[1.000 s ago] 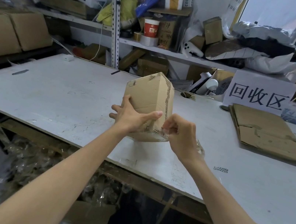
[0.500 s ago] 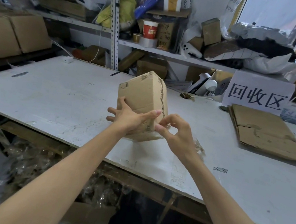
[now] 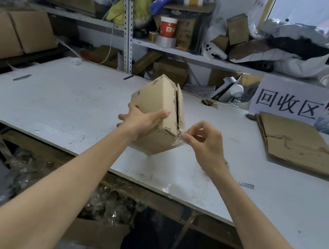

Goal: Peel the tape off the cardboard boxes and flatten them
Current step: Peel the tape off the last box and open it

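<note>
A small brown cardboard box (image 3: pixel 159 99) is held tilted above the white table (image 3: pixel 66 100). My left hand (image 3: pixel 141 121) grips the box from its near left side, thumb across one face. A dark open seam runs down the box's right face. My right hand (image 3: pixel 201 143) pinches a strip of clear tape (image 3: pixel 179 141) at the box's lower right corner, just off the cardboard. The tape's far end still clings to that corner.
A stack of flattened cardboard (image 3: pixel 294 142) lies on the table at the right, before a white sign (image 3: pixel 290 101). Cluttered shelves (image 3: pixel 171 48) stand behind. Closed boxes (image 3: pixel 12 33) sit at the left. Crumpled clear tape fills a bin (image 3: pixel 103 207) under the table's front edge.
The box has been turned so its seamed face shows on the right. My right hand has drawn the tape away from the lower corner toward the right.
</note>
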